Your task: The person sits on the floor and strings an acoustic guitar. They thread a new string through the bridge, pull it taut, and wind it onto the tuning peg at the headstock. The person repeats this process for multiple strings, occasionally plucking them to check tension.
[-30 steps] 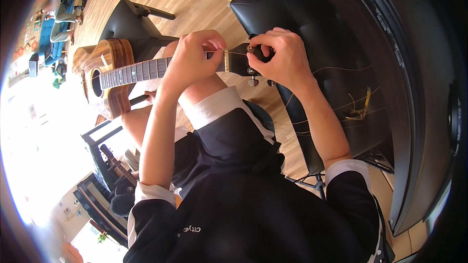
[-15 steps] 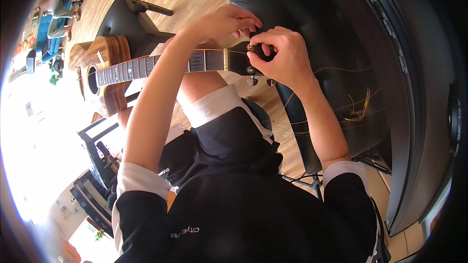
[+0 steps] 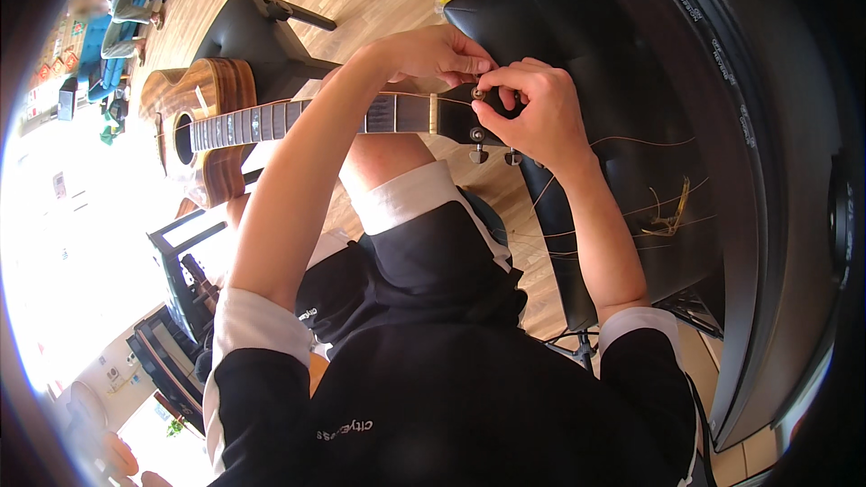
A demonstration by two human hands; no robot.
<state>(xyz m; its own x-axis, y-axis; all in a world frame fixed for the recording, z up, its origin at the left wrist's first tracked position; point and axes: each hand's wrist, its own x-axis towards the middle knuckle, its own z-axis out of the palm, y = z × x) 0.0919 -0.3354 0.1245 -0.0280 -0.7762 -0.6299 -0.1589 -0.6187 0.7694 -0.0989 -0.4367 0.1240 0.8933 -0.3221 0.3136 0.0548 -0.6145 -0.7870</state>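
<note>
An acoustic guitar (image 3: 206,108) with a brown striped wood body lies across my lap, neck to the right. One copper-coloured string (image 3: 451,100) runs slightly raised over the neck to the dark headstock (image 3: 457,123). My right hand (image 3: 539,108) pinches this string beside a metal string post (image 3: 478,93), thumb and fingers curled round the post. At the headstock's far edge, my left hand (image 3: 446,56) has its thumb and fingertips together on a tuning peg, mostly hidden by the fingers. Nearer me, a chrome tuning peg (image 3: 479,155) sticks out uncovered.
A black padded seat (image 3: 631,99) beyond the headstock holds loose strings and a yellowish tangle (image 3: 668,214). A black stool (image 3: 236,41) stands behind the guitar body. A large black case-like object (image 3: 767,216) curves along the right. Another person (image 3: 126,13) sits far left.
My left fingers, spread apart before, have come down and closed at the headstock's far edge. My right hand stays at the string post. The whole view has shifted slightly.
</note>
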